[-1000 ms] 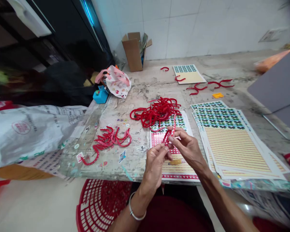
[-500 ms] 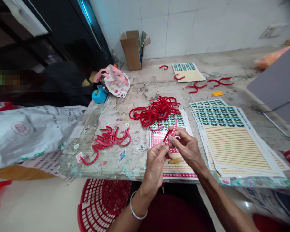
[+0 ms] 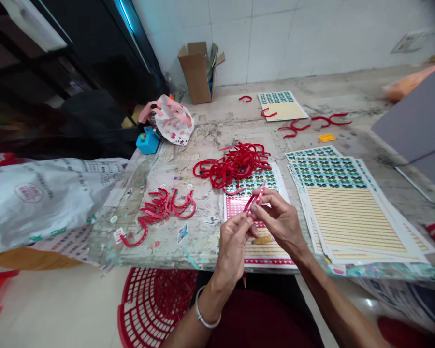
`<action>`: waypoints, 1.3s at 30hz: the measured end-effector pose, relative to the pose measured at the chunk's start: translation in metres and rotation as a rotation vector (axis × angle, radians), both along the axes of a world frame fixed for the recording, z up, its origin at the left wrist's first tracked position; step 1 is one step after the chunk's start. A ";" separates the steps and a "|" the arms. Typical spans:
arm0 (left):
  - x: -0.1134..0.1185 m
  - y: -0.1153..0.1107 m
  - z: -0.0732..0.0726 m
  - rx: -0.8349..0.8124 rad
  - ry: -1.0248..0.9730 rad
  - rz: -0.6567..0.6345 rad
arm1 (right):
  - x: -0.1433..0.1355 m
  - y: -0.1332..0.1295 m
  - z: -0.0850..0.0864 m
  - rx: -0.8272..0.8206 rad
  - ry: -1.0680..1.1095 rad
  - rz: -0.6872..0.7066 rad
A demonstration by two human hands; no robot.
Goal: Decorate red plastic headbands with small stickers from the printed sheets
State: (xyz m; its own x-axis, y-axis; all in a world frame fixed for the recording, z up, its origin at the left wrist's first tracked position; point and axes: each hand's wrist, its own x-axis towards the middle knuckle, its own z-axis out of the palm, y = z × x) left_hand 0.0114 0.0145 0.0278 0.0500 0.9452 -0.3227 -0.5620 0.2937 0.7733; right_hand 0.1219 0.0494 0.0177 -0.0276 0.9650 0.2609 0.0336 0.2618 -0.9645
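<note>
Between my two hands is a thin curved red band (image 3: 249,203) with a red strip (image 3: 261,191) of small white marks along it. The fingertips of my left hand (image 3: 232,246) pinch its lower end. My right hand (image 3: 283,220) is closed on the strip and band just above, thumb pressed on it. Fingers partly hide where strip and band meet. Below the hands lies a printed sheet (image 3: 235,208) with rows of stickers and red strips. A tangled pile of red bands (image 3: 239,164) covers its upper part. A smaller heap of patterned red bands (image 3: 166,205) lies to the left.
Stacked printed sheets (image 3: 355,217) lie at the right, with a yellow piece (image 3: 326,137) behind. Loose red bands (image 3: 331,120) and another sheet (image 3: 286,113) are farther back. A cardboard box (image 3: 195,77), cloth bag (image 3: 174,121) and blue holder (image 3: 148,141) stand back left. A red basket (image 3: 130,299) is below.
The view has shifted very slightly. Both hands stay in nearly the same place on the band and strip, with only slight finger movement.
</note>
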 end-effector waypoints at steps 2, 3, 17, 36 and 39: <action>-0.001 0.000 -0.002 0.017 0.036 -0.006 | -0.001 0.000 -0.001 0.027 -0.026 -0.013; -0.001 0.001 -0.004 0.027 0.062 -0.008 | -0.002 0.000 -0.001 0.039 -0.041 -0.020; 0.001 0.001 -0.012 0.051 0.273 0.105 | -0.006 -0.007 -0.008 0.223 -0.298 -0.442; 0.002 -0.006 -0.017 0.012 0.201 0.077 | -0.004 -0.006 -0.012 0.042 -0.139 -0.402; 0.001 -0.007 -0.017 0.010 0.200 0.070 | -0.005 -0.006 -0.012 0.054 -0.164 -0.382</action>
State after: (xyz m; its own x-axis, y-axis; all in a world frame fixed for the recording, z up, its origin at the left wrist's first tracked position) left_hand 0.0120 0.0079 0.0107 -0.0796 0.9473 -0.3104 -0.4157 0.2515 0.8740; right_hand 0.1168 0.0437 0.0056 0.2839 0.8990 0.3334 0.2901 0.2509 -0.9235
